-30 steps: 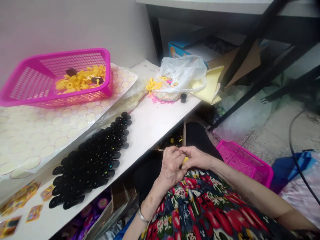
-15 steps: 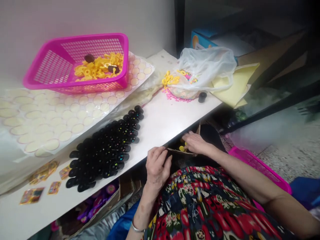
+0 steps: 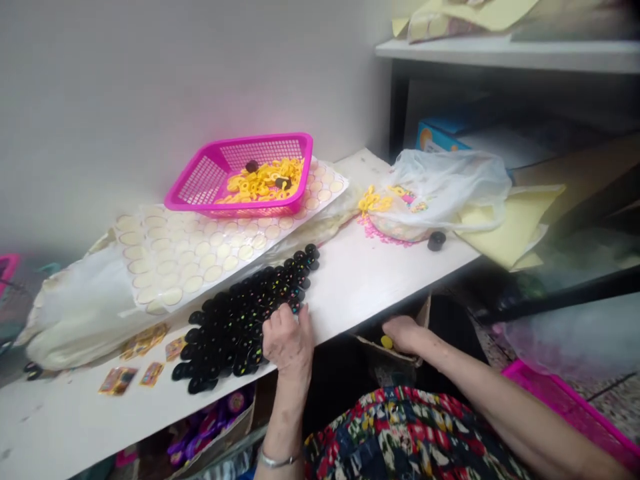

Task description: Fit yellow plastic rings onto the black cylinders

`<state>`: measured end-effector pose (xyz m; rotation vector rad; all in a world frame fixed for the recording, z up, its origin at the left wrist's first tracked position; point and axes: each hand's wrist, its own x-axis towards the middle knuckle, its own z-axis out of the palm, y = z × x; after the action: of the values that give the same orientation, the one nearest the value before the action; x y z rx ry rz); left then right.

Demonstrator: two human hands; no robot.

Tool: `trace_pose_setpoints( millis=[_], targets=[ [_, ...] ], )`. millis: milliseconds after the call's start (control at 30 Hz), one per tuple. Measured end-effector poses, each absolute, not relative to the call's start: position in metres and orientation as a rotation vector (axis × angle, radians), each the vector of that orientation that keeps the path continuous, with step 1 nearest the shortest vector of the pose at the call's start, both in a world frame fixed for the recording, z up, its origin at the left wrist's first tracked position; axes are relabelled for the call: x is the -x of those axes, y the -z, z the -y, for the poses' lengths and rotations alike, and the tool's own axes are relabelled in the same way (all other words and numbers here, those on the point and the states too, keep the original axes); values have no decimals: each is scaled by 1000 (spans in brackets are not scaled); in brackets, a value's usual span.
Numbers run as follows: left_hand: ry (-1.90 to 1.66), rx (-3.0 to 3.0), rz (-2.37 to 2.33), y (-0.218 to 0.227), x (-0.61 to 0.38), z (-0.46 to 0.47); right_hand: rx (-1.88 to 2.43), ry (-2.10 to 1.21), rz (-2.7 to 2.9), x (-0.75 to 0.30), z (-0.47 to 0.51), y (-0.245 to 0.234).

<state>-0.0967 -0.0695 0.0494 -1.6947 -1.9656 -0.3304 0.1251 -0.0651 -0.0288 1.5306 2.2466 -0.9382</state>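
My left hand [image 3: 287,340], with a bracelet on its wrist, is at the table's front edge, over the right side of a cluster of black round-ended pieces [image 3: 225,333] dotted with small coloured specks. Its fingers are curled in, and whatever they hold is hidden. Below the table edge, my right hand [image 3: 404,333] reaches into an open cardboard box [image 3: 424,313] on my lap. Its fingers are out of sight inside. Beside that hand a yellow round piece [image 3: 387,342] shows in the box.
A pink basket [image 3: 235,212] of yellow pieces stands on sticker sheets [image 3: 200,257]. To the right lie a white plastic bag [image 3: 450,180], a black spool-like piece [image 3: 437,241] and yellow paper [image 3: 515,227]. Small gold packets [image 3: 117,381] lie at left; purple items [image 3: 205,427] fill a box below.
My left hand has left the box rim and moved left, up to the black pieces. My right hand has stayed in the box, sunk deeper. The camera view has shifted.
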Motion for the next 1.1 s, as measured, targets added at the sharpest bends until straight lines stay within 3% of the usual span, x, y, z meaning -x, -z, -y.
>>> trace_pose_setpoints(
  millis=[200,367,433,533,667,900,1100],
  targets=[
    [256,1690,2055,-33,98,64,-1412,780,-2334,-144,66,-22],
    [581,1789,1925,-26,99,67,-1365,1345,-2585,-170,39,-71],
    [752,1904,1828,-24,90,68,-1756,1221,-2738,-172,14,-74],
    [985,2124,1759,-20,65,62,-2317,684,-2570,-164,-29,-66],
    [1175,2337,1815,-17,32,40,-2383,383,-2331,-146,-68,-51],
    [1576,2366,2134,-6,22,16,-2235,354,-2306,-134,-79,-56],
    [1754,2347,2238,-2,25,16,-2054,725,-2451,-135,-54,-67]
  ],
)
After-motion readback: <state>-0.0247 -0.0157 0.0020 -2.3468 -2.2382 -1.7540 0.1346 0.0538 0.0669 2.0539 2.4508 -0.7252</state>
